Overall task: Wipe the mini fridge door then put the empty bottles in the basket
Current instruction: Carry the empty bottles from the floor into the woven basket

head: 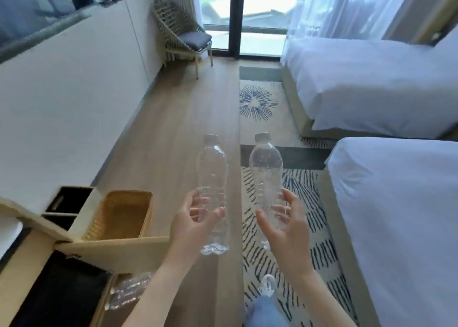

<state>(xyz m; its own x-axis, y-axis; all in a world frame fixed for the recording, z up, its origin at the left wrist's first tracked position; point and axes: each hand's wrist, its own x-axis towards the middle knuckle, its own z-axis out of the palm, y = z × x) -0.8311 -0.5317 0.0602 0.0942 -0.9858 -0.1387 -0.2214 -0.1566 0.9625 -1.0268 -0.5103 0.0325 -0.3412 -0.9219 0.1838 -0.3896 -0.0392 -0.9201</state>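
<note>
Head view, single frame. Your left hand (195,222) grips a clear, empty plastic bottle with a white cap (212,168) round its lower ribbed body, fingers curled. Your right hand (282,225) holds a second clear white-capped bottle (265,168) the same way, thumb and fingers wrapped low. Both bottles stand roughly upright and apart, above the wood floor (173,118). Target: the rectangular tan woven basket (128,192), open-topped, at 9 o'clock from the left hand, near the white wall (74,103). More clear bottles (128,292) lie on the floor at 7 o'clock. Fridge door: you cannot place it with certainty. Risks, as judged: thin walls may buckle under a squeeze and slip out. Both grips sit low, so the capped tops can swing. The beige panel edge (119,250) juts just beside the basket's near side and could knock a bottle. The right-hand bottle has farther to cross, so a toss might bounce off the rim.
</note>
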